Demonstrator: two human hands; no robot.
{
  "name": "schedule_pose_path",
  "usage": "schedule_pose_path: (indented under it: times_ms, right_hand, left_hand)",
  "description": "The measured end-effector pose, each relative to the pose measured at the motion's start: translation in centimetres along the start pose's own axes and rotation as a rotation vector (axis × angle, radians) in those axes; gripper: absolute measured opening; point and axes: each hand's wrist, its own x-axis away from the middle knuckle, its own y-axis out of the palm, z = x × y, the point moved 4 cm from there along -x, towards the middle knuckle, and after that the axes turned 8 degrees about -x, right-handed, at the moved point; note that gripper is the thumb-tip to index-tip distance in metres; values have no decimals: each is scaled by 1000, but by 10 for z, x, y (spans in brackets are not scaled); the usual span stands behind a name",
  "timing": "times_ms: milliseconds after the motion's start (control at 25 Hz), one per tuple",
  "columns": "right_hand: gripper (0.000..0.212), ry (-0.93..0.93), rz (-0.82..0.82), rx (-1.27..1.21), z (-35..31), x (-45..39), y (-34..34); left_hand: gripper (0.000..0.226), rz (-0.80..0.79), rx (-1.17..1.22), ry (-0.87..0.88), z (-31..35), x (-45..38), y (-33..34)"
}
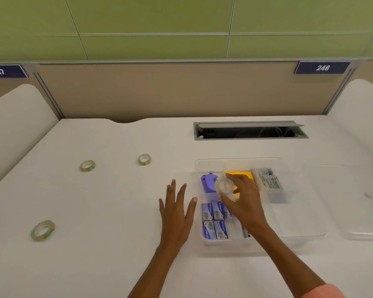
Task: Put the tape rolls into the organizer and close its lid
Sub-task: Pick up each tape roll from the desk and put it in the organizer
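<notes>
A clear plastic organizer (pixel 299 229) stands open on the white desk, right of centre. My right hand (pixel 243 201) is over its left side, shut on a clear tape roll (pixel 224 187) held above the compartments. My left hand (pixel 177 211) rests flat and open on the desk just left of the organizer. Three green-and-yellow tape rolls lie on the desk to the left: one near (pixel 43 230), one farther back (pixel 87 165), one nearer the middle (pixel 144 159). The clear lid (pixel 357 211) lies flat to the right of the organizer.
Inside the organizer are a purple tool (pixel 208 182), a yellow pad (pixel 243 175), a white labelled box (pixel 269 180) and several blue-and-white small boxes (pixel 215 222). A cable hatch (pixel 248 131) is open in the desk behind. Beige partitions wall the back and sides.
</notes>
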Motion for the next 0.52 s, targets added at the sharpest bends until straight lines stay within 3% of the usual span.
schedule_pose_path:
  times_ms: [120, 280, 520]
  right_hand:
    - [52, 106, 104, 41, 33, 0, -47]
    - [51, 164, 191, 63, 68, 10, -94]
    - [53, 234, 98, 148, 99, 22, -96]
  left_hand:
    - [96, -92, 23, 61, 30, -1, 26]
    - [67, -242, 49, -2, 37, 6, 47]
    - [67, -253, 29, -34, 36, 5, 46]
